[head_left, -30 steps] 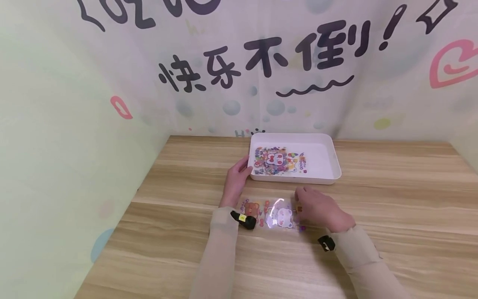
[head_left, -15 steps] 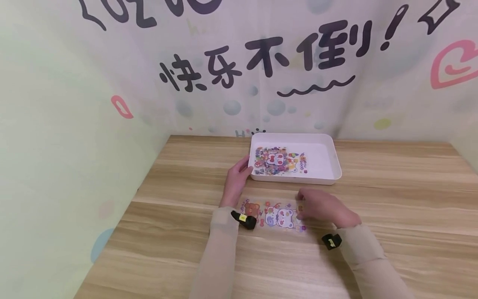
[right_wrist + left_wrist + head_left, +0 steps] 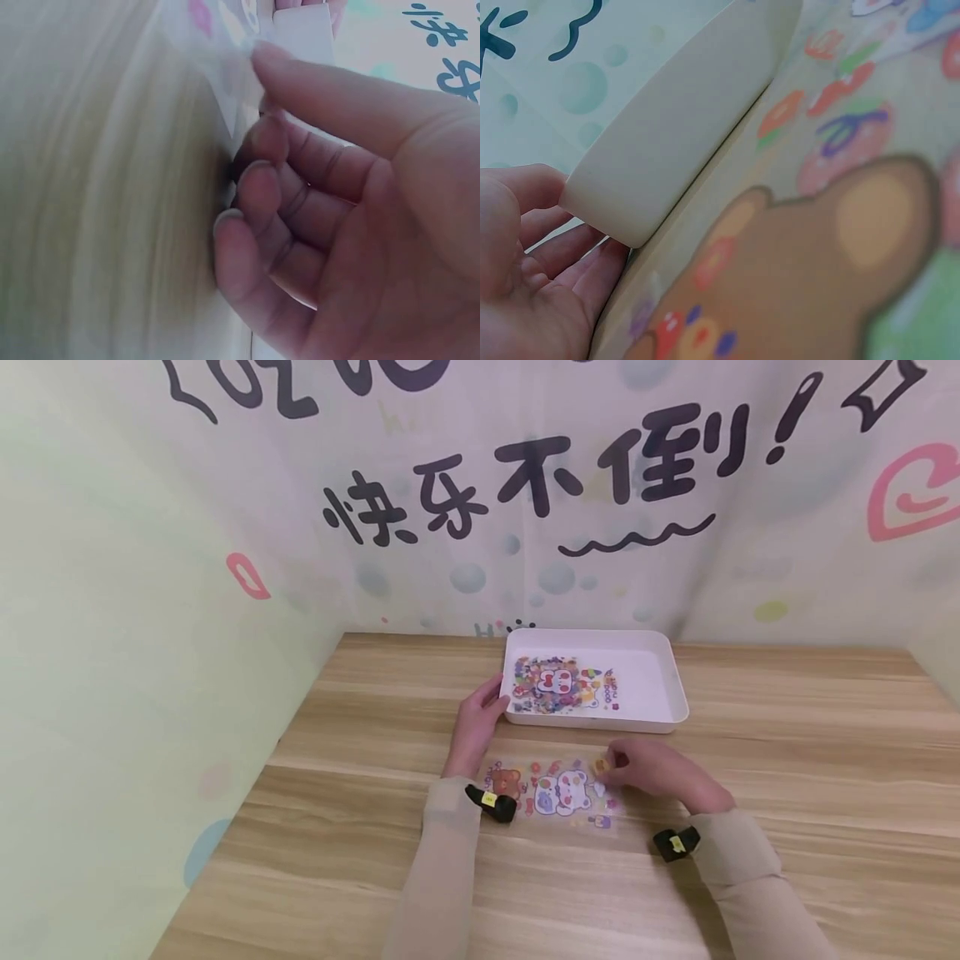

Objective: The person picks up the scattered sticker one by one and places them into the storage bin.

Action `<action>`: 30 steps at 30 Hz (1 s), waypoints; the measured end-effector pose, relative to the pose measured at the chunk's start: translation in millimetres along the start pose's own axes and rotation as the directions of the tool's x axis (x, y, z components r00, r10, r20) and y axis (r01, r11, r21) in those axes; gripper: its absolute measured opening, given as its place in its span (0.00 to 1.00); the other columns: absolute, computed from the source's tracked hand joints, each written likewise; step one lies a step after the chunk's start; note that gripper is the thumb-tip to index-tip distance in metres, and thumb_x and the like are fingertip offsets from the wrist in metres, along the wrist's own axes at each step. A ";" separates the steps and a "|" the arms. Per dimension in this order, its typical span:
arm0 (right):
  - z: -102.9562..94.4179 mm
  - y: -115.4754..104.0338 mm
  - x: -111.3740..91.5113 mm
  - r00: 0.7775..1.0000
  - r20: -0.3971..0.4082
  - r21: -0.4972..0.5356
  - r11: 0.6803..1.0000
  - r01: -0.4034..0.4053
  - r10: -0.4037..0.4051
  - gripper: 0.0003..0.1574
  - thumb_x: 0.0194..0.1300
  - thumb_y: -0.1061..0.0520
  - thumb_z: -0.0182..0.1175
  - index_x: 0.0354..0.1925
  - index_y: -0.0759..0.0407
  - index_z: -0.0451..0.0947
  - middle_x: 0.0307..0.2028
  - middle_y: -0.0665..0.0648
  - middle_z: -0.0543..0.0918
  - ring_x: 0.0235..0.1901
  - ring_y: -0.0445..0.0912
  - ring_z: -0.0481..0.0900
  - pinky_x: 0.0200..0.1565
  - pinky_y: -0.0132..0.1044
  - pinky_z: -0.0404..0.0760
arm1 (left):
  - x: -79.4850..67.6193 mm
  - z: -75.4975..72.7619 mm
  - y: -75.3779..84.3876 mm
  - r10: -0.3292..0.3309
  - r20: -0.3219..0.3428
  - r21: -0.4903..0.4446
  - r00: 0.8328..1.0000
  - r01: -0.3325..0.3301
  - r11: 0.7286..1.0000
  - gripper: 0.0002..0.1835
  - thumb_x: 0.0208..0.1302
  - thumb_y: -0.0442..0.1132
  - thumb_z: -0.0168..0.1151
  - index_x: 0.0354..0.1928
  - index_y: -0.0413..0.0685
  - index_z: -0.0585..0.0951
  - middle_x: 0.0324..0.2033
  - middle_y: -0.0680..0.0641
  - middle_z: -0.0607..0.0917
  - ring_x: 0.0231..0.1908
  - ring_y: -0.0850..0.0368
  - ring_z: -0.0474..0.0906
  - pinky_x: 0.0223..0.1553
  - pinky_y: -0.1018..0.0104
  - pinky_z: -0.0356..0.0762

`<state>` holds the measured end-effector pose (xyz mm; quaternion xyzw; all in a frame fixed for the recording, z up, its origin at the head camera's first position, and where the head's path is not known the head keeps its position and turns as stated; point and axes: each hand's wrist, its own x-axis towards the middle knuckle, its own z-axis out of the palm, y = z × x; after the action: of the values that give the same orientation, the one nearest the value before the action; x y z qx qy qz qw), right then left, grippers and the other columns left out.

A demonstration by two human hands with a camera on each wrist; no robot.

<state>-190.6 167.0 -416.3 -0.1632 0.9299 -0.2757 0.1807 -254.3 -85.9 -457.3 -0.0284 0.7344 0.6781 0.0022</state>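
Observation:
A clear sticker sheet (image 3: 551, 793) printed with cartoon bears lies on the wooden table in the head view. At its right end my right hand (image 3: 660, 772) pinches the edge between thumb and index finger; the right wrist view has this sheet edge (image 3: 217, 52) raised at the fingertips, the other fingers curled below. Just behind the sheet stands a shallow white tray (image 3: 637, 681). My left hand (image 3: 474, 727) holds the tray's near left corner. In the left wrist view its thumb and fingers meet the tray (image 3: 675, 135) corner, and the brown bear print fills the foreground.
Inside the tray, at its left, lie colourful clear sticker sheets (image 3: 551, 685), partly overlapping. A printed cloth backdrop (image 3: 450, 577) rises directly behind the table (image 3: 787, 752), and a pale wall (image 3: 112, 652) bounds the left side.
My right hand has drawn slightly to the right with the sheet's edge between its fingertips. The bright glare on the sheet has gone. The left hand and the tray stay put.

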 end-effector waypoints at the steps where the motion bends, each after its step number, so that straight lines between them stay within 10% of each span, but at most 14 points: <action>1: -0.7 0.3 0.1 1.000 -0.002 0.000 1.000 0.000 0.000 0.13 0.54 0.49 0.62 0.23 0.55 0.72 0.19 0.50 0.71 0.21 0.43 0.67 0.22 0.34 0.67 | 0.1 0.1 0.3 -0.004 -0.001 0.002 1.000 0.004 1.000 0.24 0.62 0.40 0.53 0.61 0.56 0.67 0.57 0.58 0.70 0.56 0.64 0.65 0.54 0.70 0.67; 21: -1.6 -0.8 -4.1 0.998 0.068 0.191 0.982 0.003 -0.016 0.06 0.65 0.58 0.50 0.35 0.61 0.70 0.18 0.56 0.76 0.15 0.47 0.76 0.18 0.39 0.77 | -1.8 -1.0 4.3 -0.018 0.008 -0.027 1.000 0.018 0.999 0.23 0.63 0.40 0.53 0.61 0.56 0.67 0.59 0.55 0.69 0.57 0.62 0.64 0.56 0.67 0.66; 30: -1.2 2.9 0.4 0.995 -0.026 0.162 0.982 0.095 -0.092 0.06 0.65 0.62 0.49 0.41 0.59 0.69 0.20 0.53 0.74 0.18 0.44 0.71 0.19 0.36 0.73 | -4.3 0.1 7.7 -0.018 -0.003 -0.016 1.000 0.018 1.000 0.23 0.63 0.38 0.53 0.61 0.54 0.68 0.57 0.56 0.71 0.56 0.63 0.65 0.54 0.69 0.67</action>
<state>-192.0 169.7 -417.1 -0.1886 0.8972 -0.3605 0.1716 -250.3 -85.0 -449.5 -0.0363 0.7288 0.6837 0.0070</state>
